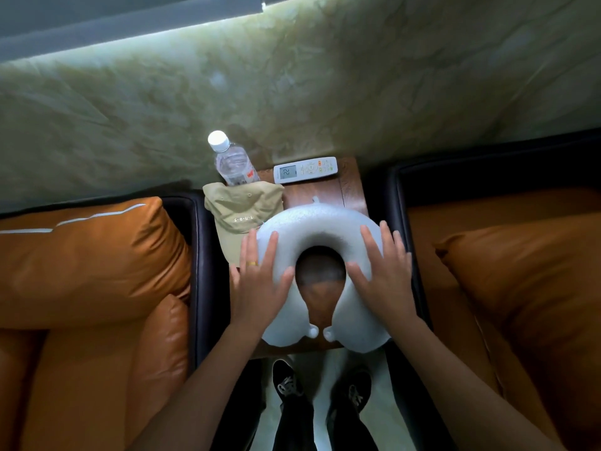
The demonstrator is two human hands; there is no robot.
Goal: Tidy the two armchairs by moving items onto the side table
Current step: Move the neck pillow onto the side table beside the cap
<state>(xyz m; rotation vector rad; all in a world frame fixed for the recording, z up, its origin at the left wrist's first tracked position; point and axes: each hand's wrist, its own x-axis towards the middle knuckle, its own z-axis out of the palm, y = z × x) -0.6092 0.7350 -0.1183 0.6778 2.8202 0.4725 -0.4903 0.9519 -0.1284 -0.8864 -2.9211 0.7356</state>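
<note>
Between orange left armchair (91, 288) and right armchair (520, 288), on wooden side table (325, 193): grey neck pillow (318, 222), pressed under left hand (257, 288) and right hand (383, 278), fingers straight and spread, curled round nothing. Behind it, tan cap (240, 206) reading "S-O-U-L", water bottle (232, 164) with unreadable label, remote (305, 169) showing "22".

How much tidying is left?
Almost done. The clear plastic water bottle, white remote control and beige fabric cap sit on the wooden side table. The left hand and right hand press the pale grey U-shaped neck pillow onto it. The orange leather armchairs show only cushions.
</note>
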